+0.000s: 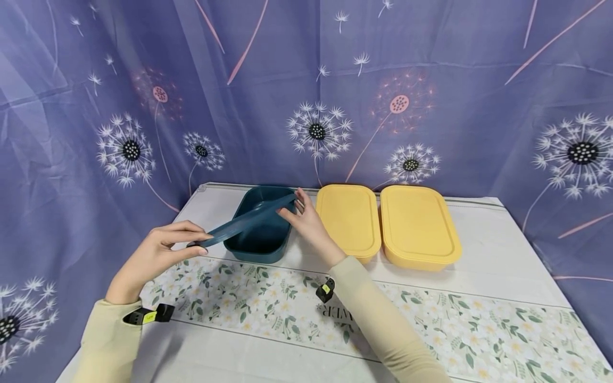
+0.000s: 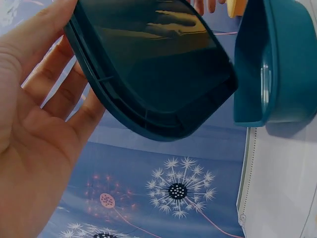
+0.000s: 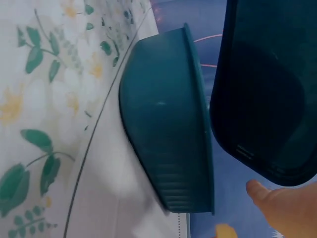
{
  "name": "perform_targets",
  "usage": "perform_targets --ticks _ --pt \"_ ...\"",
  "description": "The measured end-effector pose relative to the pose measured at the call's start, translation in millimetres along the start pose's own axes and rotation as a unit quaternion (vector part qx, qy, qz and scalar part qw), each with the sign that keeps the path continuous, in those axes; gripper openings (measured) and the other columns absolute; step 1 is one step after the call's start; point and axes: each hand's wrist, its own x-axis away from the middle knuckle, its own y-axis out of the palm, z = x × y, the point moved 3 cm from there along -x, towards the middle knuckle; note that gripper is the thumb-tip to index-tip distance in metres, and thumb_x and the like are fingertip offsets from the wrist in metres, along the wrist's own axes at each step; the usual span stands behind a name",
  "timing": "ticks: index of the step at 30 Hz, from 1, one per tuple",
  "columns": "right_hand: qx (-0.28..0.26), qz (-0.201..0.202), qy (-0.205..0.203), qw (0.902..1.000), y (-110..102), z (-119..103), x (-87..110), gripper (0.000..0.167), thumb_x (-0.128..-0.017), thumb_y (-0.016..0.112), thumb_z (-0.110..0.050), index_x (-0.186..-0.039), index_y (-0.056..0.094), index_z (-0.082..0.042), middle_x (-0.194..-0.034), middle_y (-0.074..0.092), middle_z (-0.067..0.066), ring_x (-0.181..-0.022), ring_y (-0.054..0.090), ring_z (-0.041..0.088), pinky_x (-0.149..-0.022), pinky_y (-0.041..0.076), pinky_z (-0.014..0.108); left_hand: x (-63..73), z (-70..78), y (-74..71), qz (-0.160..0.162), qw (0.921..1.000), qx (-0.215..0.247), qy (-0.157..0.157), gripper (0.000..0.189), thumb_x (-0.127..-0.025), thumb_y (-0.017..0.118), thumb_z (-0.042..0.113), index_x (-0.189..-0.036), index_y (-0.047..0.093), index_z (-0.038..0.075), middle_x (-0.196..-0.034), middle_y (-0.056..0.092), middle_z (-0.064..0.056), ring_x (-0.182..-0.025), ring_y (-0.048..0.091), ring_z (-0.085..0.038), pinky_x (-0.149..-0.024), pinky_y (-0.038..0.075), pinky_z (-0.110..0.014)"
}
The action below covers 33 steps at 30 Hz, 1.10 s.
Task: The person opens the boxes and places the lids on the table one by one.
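Observation:
A dark teal food container [image 1: 258,256] stands uncovered at the back left of the table. Above its opening, a matching lid [image 1: 244,222] slants with its left end lower. My left hand [image 1: 160,254] pinches that lower end between thumb and fingers. At the raised end is my right hand [image 1: 312,229], its fingers spread around the lid's edge. In the right wrist view, the right thumb [image 3: 277,201] shows just beside the lid's corner. The left wrist view catches the lid's rimmed face [image 2: 158,84], with the container [image 2: 292,64] beyond.
Two yellow lidded containers, a narrower one [image 1: 347,221] and a wider one [image 1: 421,226], stand side by side to the right. A white cloth with a floral band [image 1: 268,303] covers the table. A purple dandelion curtain [image 1: 268,106] hangs behind.

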Motion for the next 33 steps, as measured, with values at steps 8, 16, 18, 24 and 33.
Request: perform_targets --ticks 8,16,18,24,33 --pt "-0.006 0.007 -0.004 1.0 -2 -14 9.8 0.077 -0.097 0.069 -0.039 -0.159 0.028 -0.019 -0.164 0.026 0.004 -0.15 0.027 0.02 -0.117 0.034 0.039 2.8 4.3 -9.7 0.044 0.9985 0.021 -0.024 0.03 -0.086 0.072 -0.013 -0.112 0.077 0.002 -0.111 0.069 -0.001 -0.094 0.058 -0.014 -0.068 0.048 -0.021" --pt "0.007 0.052 -0.034 0.998 -5 -24 19.1 0.067 -0.095 0.07 -0.043 -0.152 0.046 -0.017 -0.154 0.045 0.006 -0.139 0.047 0.018 -0.109 0.044 0.032 10.4 4.7 -24.3 0.13 0.9909 0.023 -0.025 0.027 -0.086 0.067 -0.02 -0.111 0.072 -0.012 -0.111 0.068 0.001 -0.084 0.06 -0.01 -0.061 0.047 -0.019" --pt "0.003 0.06 -0.048 0.9971 -7 -26 22.0 0.064 -0.095 0.071 -0.04 -0.15 0.049 -0.015 -0.151 0.049 0.007 -0.136 0.05 0.018 -0.108 0.045 0.032 10.9 4.2 -27.0 0.146 0.9887 0.027 -0.019 0.026 -0.086 0.066 -0.021 -0.11 0.071 -0.014 -0.111 0.069 0.001 -0.08 0.059 -0.01 -0.058 0.045 -0.019" --pt "-0.006 0.081 -0.08 0.9935 -12 -30 29.7 0.052 -0.096 0.071 -0.037 -0.142 0.06 -0.017 -0.138 0.061 0.002 -0.125 0.058 0.015 -0.104 0.049 0.031 12.6 0.5 -30.9 0.182 0.9826 0.015 -0.037 0.023 -0.088 0.066 -0.017 -0.111 0.071 -0.015 -0.107 0.07 0.002 -0.087 0.062 -0.01 -0.066 0.049 -0.015" --pt "0.043 0.066 -0.12 0.9896 -19 -34 36.7 0.037 -0.096 0.071 -0.031 -0.13 0.069 -0.017 -0.124 0.069 0.003 -0.11 0.065 0.018 -0.095 0.053 0.038 17.8 -3.5 -39.1 0.215 0.9684 -0.05 -0.115 0.021 -0.096 0.069 0.003 -0.113 0.074 -0.006 -0.105 0.07 0.011 -0.078 0.059 -0.009 -0.062 0.047 -0.017"
